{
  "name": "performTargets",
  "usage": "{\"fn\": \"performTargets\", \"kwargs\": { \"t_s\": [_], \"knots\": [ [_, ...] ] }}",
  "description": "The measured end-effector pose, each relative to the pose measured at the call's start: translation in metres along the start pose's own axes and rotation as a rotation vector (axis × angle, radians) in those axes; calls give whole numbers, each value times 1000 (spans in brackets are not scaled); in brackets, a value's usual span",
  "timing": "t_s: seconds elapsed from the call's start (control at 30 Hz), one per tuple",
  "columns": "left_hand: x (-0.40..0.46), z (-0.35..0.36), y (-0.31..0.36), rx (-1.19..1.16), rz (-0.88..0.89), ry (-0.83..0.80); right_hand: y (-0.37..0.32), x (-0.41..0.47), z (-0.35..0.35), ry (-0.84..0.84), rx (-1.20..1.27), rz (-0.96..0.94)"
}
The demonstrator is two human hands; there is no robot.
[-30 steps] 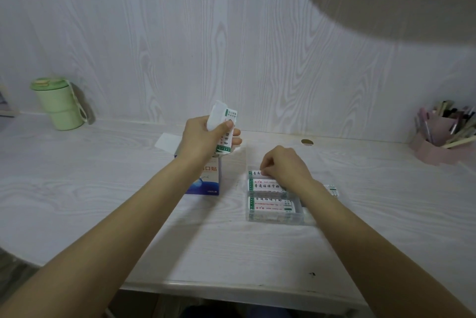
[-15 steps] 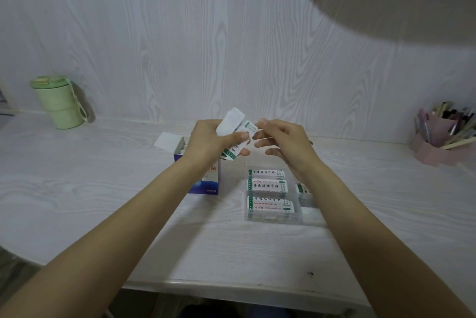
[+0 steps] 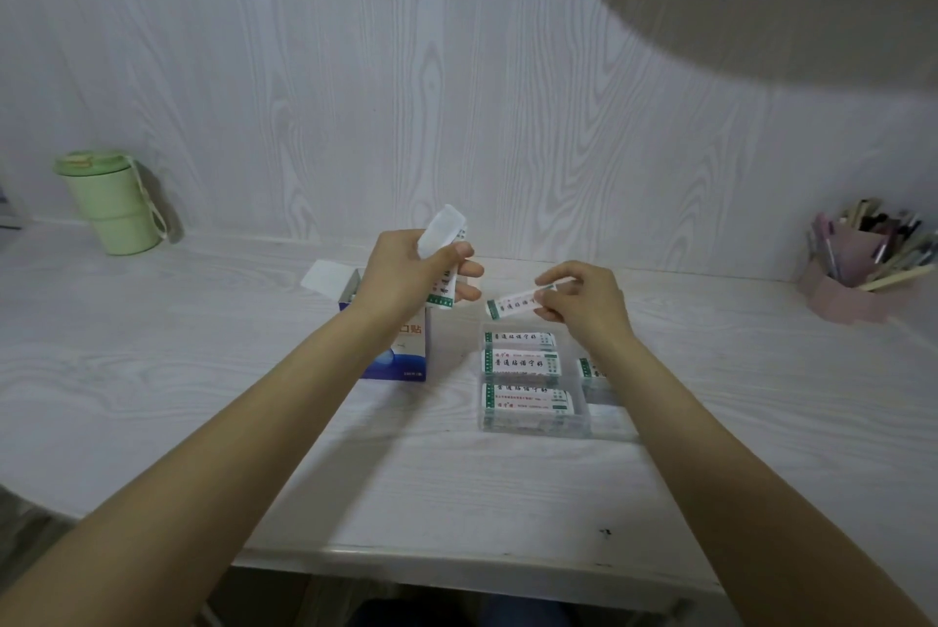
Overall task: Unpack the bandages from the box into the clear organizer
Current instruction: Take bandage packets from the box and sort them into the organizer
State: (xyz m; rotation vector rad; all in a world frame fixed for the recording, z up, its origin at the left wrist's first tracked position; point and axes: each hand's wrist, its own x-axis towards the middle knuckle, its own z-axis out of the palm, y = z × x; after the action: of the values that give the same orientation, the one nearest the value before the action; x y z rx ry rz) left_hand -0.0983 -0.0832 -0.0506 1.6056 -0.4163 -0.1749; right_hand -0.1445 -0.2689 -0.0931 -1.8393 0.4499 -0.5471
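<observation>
Two hands over the pale wood-grain desk (image 3: 203, 398): left fingers (image 3: 459, 253) clutch bandages (image 3: 444, 281), right fingers (image 3: 550, 277) pinch one bandage (image 3: 512, 305).

**1 head-worn view, looking forward and down across the desk**

There is 1 camera only, worn on the person's head, so no second view shares the scene. It faces the wood-grain wall (image 3: 355, 68) and tilts down onto the white desk (image 3: 152, 398). The wide-angle lens bends the desk's near edge and the wall's lines. Both forearms enter from the bottom corners and meet near mid-frame, where the left hand (image 3: 406, 278) and right hand (image 3: 583, 301) sit close to the lens. The green cup (image 3: 109, 202) marks the far left, the pink pen holder (image 3: 852, 276) the far right, and a lamp shade (image 3: 761, 2) overhangs the top right corner.
</observation>
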Motion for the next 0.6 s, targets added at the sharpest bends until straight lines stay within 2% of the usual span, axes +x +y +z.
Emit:
{"fn": "performTargets", "kwargs": {
  "t_s": [0.07, 0.2, 0.27, 0.43, 0.6],
  "knots": [
    [0, 1, -1, -4, 4, -24, 7, 0, 3, -4, -172, -49],
    [-1, 3, -2, 20, 27, -43, 14, 1, 11, -109, -693, -184],
    [-1, 3, -2, 44, 33, -47, 13, 1, 13, -151, -819, -187],
    [-1, 3, -2, 63, 40, -57, 9, 7, 17, -237, -888, -125],
    [-1, 2, -3, 35, 56, -46, 8, 8, 14, -250, -915, -104]
  ]
}}
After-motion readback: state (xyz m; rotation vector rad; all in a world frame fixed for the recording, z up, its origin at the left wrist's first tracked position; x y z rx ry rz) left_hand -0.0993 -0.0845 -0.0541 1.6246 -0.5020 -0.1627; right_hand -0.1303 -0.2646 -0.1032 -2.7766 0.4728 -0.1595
